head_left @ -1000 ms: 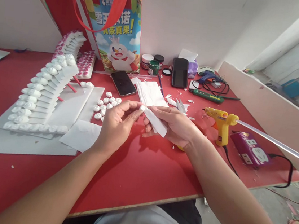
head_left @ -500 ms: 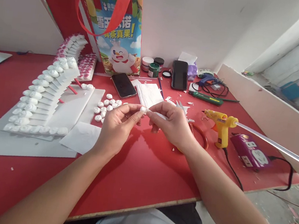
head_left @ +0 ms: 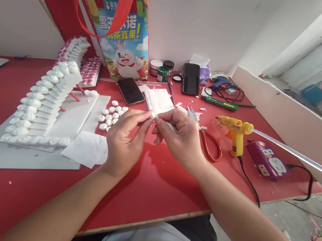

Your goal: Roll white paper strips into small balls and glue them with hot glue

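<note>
Between my two hands, above the red table (head_left: 140, 196), is a small white paper rosette (head_left: 153, 115). The thumb and forefinger of my left hand (head_left: 127, 140) pinch it from the left. My right hand (head_left: 180, 138) pinches it from the right, and a strip of white paper (head_left: 171, 126) shows under its fingers. Just beyond my left hand lie several finished white rosettes (head_left: 109, 117). A stack of white paper sheets (head_left: 159, 100) sits behind my fingertips. Scissors with red handles (head_left: 216, 158) rest beside my right wrist, blades partly showing.
At left, a stepped white model (head_left: 48, 103) edged with rosettes stands on white boards. A yellow glue gun (head_left: 237, 135) and a purple power box (head_left: 267, 159) are at right. Phones (head_left: 131, 91), paint jars (head_left: 163, 74) and a printed bag (head_left: 124, 34) line the back.
My fingertips have closed tighter around the rosette, and less of the paper strip shows. My right hand has shifted slightly, uncovering more of the scissor handles. The whole view has moved a little.
</note>
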Available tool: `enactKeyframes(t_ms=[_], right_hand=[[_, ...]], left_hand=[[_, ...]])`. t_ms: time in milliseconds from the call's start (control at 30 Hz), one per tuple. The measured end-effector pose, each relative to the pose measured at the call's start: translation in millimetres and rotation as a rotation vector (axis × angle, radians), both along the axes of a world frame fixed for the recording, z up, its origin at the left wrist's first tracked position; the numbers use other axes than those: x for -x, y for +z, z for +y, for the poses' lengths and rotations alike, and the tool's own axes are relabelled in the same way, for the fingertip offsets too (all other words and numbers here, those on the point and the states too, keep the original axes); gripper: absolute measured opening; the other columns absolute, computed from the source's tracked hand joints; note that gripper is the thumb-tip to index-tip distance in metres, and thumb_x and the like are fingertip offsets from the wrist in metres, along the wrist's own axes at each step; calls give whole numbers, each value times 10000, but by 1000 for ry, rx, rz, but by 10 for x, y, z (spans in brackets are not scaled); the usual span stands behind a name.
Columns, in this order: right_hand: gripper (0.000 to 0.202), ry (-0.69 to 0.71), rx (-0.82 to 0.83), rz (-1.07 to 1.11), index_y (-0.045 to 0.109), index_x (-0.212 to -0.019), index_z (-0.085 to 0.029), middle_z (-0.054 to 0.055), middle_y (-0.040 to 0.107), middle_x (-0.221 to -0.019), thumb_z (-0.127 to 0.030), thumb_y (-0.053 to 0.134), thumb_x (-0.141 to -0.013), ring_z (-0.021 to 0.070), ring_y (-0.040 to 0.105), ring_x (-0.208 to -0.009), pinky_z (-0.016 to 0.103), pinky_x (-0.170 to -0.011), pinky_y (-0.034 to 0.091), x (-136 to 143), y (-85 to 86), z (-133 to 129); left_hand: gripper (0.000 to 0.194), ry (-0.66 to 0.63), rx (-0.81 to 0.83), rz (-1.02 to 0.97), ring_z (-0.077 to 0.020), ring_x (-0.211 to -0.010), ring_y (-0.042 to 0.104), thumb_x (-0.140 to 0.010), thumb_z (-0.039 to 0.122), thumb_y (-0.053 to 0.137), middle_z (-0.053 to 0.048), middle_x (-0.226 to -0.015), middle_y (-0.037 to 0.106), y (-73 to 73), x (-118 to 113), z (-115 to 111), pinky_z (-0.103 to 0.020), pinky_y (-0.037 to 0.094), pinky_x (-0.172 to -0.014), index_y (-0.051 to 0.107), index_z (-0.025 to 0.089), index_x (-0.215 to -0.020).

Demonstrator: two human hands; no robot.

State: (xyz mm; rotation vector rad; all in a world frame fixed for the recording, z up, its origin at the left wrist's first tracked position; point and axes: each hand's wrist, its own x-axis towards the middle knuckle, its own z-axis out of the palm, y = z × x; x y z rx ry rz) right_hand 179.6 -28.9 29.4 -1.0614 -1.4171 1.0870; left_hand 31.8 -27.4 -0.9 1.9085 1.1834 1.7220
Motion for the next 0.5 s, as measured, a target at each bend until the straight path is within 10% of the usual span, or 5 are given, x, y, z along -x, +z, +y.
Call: enactKeyframes(t_ms=[233,500], right_hand=[[317,147,7,-18,635,-851,-162,-4,690,-718,-466,715,-892,104,632,-532,249,-535,509,-131,-20,70],[345,114,24,-14,633,-824,-159,10,717,-705,-486,734,-869,103,625,-512,244,-523,510,-85,-25,88]], left_hand=[[115,-370,461,-330,-142,-714,668,-882,285,750,7,-763,716,-23,140,122,-310,591,-752,798,234,-973],[151,-240,239,-47,-126,-735,641,-929,214,677,6,-787,701,59,108,73,-248,540,-737,807,233,-1005]])
